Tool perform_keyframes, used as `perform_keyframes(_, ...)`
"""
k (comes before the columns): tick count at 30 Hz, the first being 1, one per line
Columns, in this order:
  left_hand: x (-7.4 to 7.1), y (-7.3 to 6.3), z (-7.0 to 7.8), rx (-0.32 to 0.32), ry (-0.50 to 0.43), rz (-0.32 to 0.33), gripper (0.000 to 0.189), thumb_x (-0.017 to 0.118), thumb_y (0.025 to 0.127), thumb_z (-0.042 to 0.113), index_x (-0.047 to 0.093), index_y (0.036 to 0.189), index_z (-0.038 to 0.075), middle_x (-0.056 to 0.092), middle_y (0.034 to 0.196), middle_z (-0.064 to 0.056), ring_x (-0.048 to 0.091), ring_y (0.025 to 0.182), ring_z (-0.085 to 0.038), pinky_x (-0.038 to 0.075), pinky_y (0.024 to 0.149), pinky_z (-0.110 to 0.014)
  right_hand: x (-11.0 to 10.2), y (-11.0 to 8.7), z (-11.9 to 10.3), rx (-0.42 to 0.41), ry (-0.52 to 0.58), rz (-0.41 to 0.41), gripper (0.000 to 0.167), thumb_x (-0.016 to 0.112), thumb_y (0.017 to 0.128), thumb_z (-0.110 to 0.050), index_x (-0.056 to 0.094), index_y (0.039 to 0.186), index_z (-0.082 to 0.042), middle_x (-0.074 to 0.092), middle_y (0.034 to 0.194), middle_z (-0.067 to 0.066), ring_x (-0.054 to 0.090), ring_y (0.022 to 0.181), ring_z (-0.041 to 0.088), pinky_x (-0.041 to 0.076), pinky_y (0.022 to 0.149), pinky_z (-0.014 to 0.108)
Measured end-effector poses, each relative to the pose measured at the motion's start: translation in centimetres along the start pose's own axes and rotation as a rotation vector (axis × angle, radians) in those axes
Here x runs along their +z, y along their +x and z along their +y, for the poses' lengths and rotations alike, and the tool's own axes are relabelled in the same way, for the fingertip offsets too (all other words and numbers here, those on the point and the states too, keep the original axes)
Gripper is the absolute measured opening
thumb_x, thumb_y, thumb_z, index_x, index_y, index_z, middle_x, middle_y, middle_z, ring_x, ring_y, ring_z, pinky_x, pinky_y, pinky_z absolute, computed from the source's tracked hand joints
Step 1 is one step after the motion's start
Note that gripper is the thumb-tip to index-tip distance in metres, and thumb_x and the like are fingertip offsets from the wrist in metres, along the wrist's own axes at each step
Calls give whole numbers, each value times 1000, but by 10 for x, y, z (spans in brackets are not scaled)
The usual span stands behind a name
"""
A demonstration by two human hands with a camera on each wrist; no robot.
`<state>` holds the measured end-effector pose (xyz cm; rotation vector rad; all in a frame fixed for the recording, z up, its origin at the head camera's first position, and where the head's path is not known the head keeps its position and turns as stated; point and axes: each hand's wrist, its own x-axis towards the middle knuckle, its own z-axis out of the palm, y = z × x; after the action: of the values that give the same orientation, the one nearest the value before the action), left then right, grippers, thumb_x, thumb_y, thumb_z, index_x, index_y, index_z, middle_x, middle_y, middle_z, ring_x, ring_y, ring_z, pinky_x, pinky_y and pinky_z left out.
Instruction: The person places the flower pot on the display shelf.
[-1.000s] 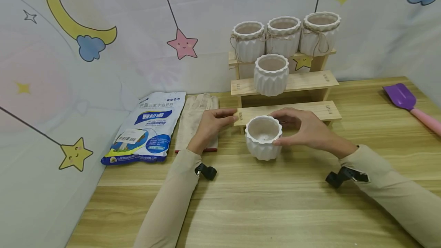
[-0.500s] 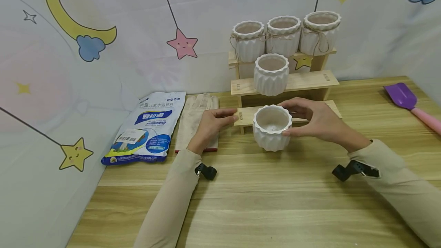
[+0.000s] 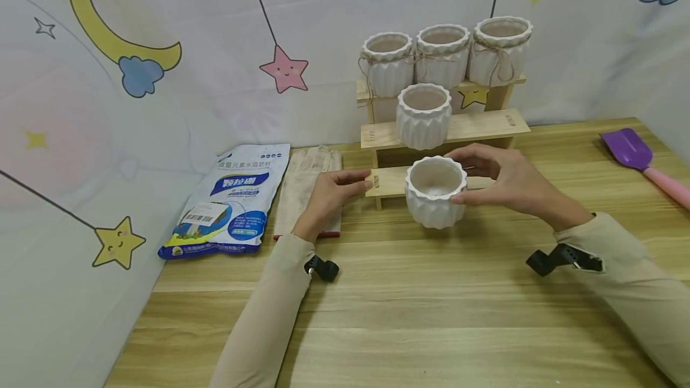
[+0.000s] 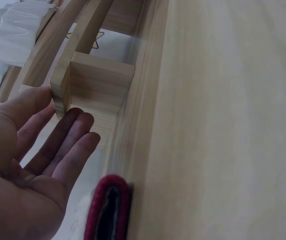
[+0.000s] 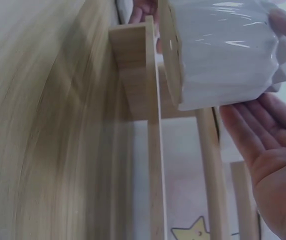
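A white fluted ceramic flowerpot (image 3: 434, 211) is upright in my right hand (image 3: 512, 184), thumb on the near side of the rim and fingers round the far side. In the right wrist view, the pot's (image 5: 223, 55) base is raised above the lowest board (image 5: 154, 130). My left hand (image 3: 335, 195) pinches the left end of that board on a three-tier wooden plant stand (image 3: 389, 181). The left wrist view shows the left thumb against the board's end (image 4: 60, 90), with fingers beneath and behind. Another fluted pot (image 3: 424, 118) sits on the middle tier.
On the top tier stand three white pots (image 3: 442, 55) tied with twine. A fertilizer bag (image 3: 232, 196) and a pair of cloth gloves (image 3: 307, 187) lie left of the stand. A purple trowel (image 3: 628, 148) with a pink handle lies at the right.
My right hand has carried the flowerpot to the right and toward the stand, so that it now overlaps the lowest board. The left hand has stayed at the board's end.
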<state>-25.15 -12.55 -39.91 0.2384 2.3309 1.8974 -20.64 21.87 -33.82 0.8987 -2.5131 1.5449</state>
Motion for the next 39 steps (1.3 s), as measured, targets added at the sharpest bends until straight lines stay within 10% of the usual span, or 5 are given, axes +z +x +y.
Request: perform_keyframes(39, 1, -3, 1, -3, -19, 2, 30, 83, 96, 18, 80, 126, 11, 77, 121, -3, 74, 101, -19, 56, 97, -34, -41, -4, 6, 132, 51, 106, 63, 85, 84, 9, 61, 141, 0, 71, 127, -2, 68, 115, 8, 55, 92, 20)
